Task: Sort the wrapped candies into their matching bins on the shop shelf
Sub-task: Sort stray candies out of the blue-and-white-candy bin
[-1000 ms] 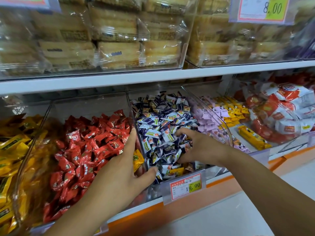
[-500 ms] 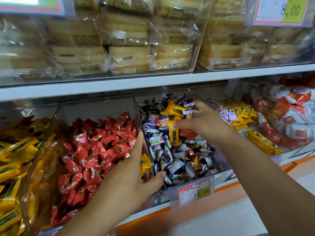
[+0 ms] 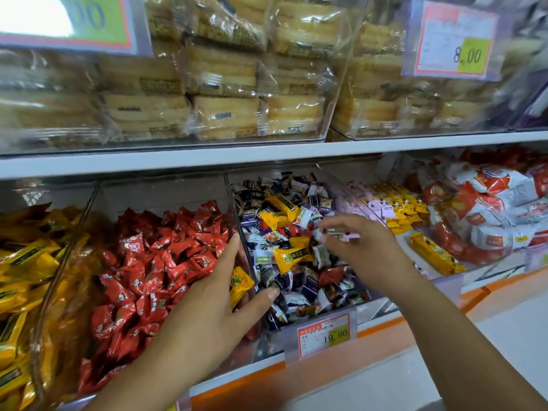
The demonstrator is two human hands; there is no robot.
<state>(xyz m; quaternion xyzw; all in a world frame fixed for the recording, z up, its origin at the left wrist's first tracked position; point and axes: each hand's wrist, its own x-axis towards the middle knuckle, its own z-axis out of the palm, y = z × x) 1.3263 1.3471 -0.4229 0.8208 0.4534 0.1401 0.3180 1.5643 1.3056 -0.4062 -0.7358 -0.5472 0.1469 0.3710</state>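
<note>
Right hand (image 3: 364,253): raised just above the mixed bin, its fingertips closed in a pinch on a few small wrapped candies (image 3: 336,233). These are blurred, and white, purple and pink are made out; their number cannot be told.
Left hand (image 3: 207,307): laid across the clear divider (image 3: 237,221) between two bins. The index finger is stretched straight on the red side and the thumb straight on the mixed side. The other fingers are hidden.
Yellow candy (image 3: 240,282): one piece, seen against the divider in the gap between that finger and thumb. Whether it is held cannot be told.
Mixed bin (image 3: 299,167): filled mostly with purple-and-white candies. At least four larger yellow pieces (image 3: 292,256) and two red ones are seen on top.
Red bin (image 3: 98,191): just left of the mixed bin, heaped with red wrapped candies (image 3: 154,262).
Yellow bin (image 3: 44,336): at the far left, filled with yellow wrappers.
Bins to the right: two more lots are seen, pink and yellow bars (image 3: 433,256), then red-and-white packets (image 3: 486,209).
Price tags: three are counted. One marked 19.90 (image 3: 323,335) is clipped to the mixed bin's front, one marked 8.00 (image 3: 450,40) hangs at the upper right, and a glare-washed one (image 3: 68,22) at the upper left.
Upper tier: clear bins are stacked with pale wrapped cakes (image 3: 225,114).
Shelf (image 3: 267,152): a white board is seen between the tiers, with an orange strip (image 3: 296,378) along the lower front edge.
Floor (image 3: 498,330): pale and plain, seen at the lower right.
</note>
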